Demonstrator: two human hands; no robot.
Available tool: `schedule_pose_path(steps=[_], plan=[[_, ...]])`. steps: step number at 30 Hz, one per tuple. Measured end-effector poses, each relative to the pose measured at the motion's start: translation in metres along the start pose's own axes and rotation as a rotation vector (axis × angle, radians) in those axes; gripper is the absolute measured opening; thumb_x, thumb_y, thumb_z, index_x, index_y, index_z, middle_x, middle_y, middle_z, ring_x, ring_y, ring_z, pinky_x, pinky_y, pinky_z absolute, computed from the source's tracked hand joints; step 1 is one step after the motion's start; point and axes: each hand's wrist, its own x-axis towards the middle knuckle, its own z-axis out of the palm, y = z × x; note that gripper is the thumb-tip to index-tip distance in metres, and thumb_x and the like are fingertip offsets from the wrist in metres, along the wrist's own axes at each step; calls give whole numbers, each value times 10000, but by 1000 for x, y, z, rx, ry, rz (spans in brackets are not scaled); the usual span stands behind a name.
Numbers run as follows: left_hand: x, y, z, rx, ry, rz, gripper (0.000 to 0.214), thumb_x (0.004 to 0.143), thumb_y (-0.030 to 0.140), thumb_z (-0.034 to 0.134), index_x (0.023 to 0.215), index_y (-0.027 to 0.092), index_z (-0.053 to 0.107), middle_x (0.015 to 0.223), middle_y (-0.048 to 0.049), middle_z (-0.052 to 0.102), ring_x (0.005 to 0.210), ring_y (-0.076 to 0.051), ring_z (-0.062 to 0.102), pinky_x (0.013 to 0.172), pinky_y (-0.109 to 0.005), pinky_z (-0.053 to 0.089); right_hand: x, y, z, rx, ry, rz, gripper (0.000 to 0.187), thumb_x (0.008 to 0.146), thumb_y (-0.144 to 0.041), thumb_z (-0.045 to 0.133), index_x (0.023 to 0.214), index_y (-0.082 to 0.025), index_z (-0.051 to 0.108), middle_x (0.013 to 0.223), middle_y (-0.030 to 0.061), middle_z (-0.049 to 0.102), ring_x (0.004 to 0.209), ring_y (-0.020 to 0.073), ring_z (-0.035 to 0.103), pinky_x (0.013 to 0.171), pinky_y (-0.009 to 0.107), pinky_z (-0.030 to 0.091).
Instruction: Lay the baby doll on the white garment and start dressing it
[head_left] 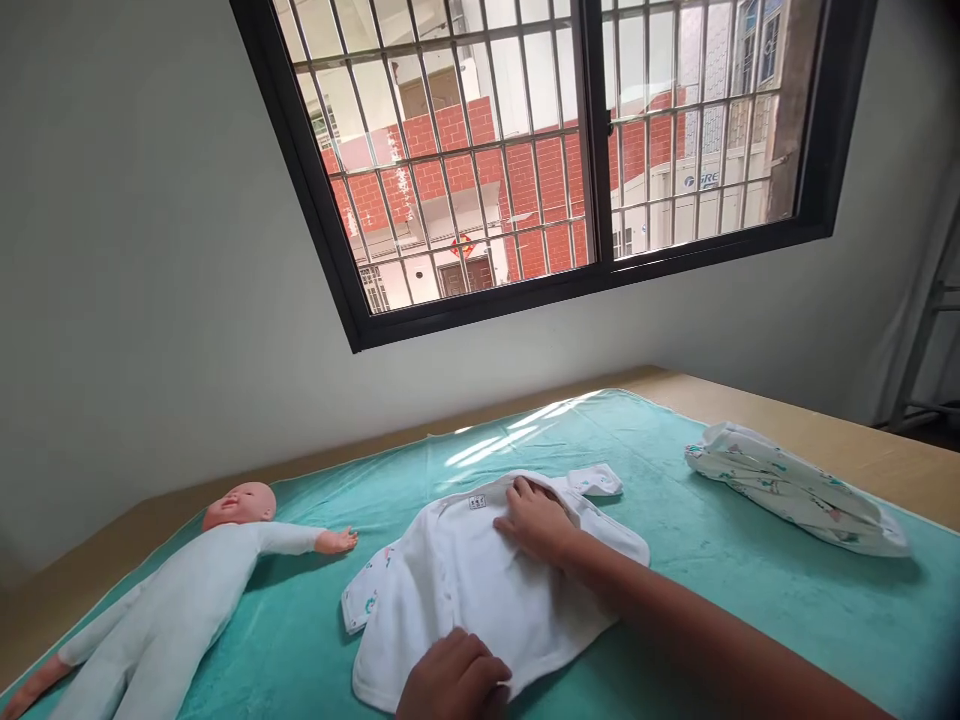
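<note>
A white baby shirt point(487, 580) lies spread on a turquoise cloth point(292, 610), its neck edge toward the window and its patterned cuffs out to the sides. My right hand point(536, 520) rests on the upper part of the shirt beside the neck opening, thumb apart from the fingers; the fingertips dip at the fabric edge. At the bottom hem, my left hand point(454, 675) has its fingers curled over the shirt's edge, their tips partly hidden. To the left, a baby doll point(165, 600) in a white body lies on its back with one arm stretched toward the shirt.
A folded, patterned white garment in what looks like a clear bag point(802, 490) lies on the cloth at the right. Wooden tabletop point(757, 400) shows around the cloth. Behind stands a wall with a barred window point(472, 150); a metal frame point(922, 340) is at far right.
</note>
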Motion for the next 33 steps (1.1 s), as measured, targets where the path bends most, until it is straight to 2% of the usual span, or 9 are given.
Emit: schedule_pose_path(steps=[5, 7, 10, 13, 18, 24, 28, 30, 33], plan=[[16, -10, -5, -178, 37, -363, 226, 939, 264, 453, 1076, 243, 632, 1094, -82, 701, 1048, -187, 652, 932, -326, 541, -2, 3, -13, 22, -32, -149, 260, 832, -311, 591, 1013, -150, 686, 1164, 165, 627, 1052, 316, 584, 867, 393, 429], [36, -13, -3, -160, -67, -496, 286, 926, 258, 436, 1131, 238, 634, 1217, -79, 672, 1164, -206, 608, 1030, -382, 492, -6, 4, -23, 85, 39, -162, 142, 843, -261, 576, 882, -187, 691, 994, 103, 678, 925, 253, 609, 788, 342, 429], [77, -16, 8, -152, -278, -605, 377, 920, 249, 381, 1194, 197, 634, 1348, -76, 602, 1293, -213, 514, 1139, -404, 379, -20, 13, -37, 177, 232, -57, 210, 918, -257, 473, 774, -198, 614, 784, 40, 651, 722, 185, 569, 654, 305, 378], [118, -22, 31, -149, -393, -641, 434, 922, 248, 360, 1270, 148, 600, 1379, -87, 580, 1313, -206, 493, 1156, -356, 339, -49, 39, -42, 108, 311, 25, 246, 952, -354, 451, 782, -204, 547, 766, 14, 616, 672, 176, 540, 588, 295, 316], [159, -34, 76, -153, -429, -567, 379, 893, 248, 416, 1189, 160, 634, 1282, -90, 639, 1189, -215, 570, 1053, -323, 413, -98, 91, -38, -124, 294, 144, 232, 964, -398, 456, 896, -196, 550, 971, 68, 620, 884, 238, 591, 661, 306, 353], [170, -31, 101, -40, -405, -535, 375, 887, 281, 428, 1173, 148, 631, 1268, -123, 615, 1200, -276, 504, 1083, -407, 320, -94, 110, -40, -77, 142, 197, 243, 923, -413, 492, 829, -199, 561, 871, 50, 642, 807, 233, 584, 593, 301, 284], [169, -26, 99, -1, -400, -519, 401, 901, 272, 403, 1229, 164, 608, 1295, -114, 599, 1218, -270, 492, 1087, -404, 306, -83, 113, -40, 261, 107, 138, 306, 850, -359, 535, 610, -194, 441, 671, 4, 559, 673, 169, 512, 581, 291, 262], [168, -26, 98, 4, -399, -510, 404, 885, 259, 428, 1236, 166, 605, 1287, -112, 605, 1220, -265, 497, 1079, -391, 316, -82, 112, -41, 664, 64, 152, 334, 832, -419, 553, 615, -198, 427, 637, -10, 521, 641, 156, 500, 575, 276, 302], [167, -27, 97, 5, -381, -511, 408, 865, 271, 469, 1237, 166, 597, 1273, -108, 615, 1208, -252, 511, 1053, -358, 347, -88, 109, -47, 1392, -83, 213, 304, 819, -498, 597, 834, -195, 566, 783, 8, 611, 718, 169, 576, 627, 264, 429]])
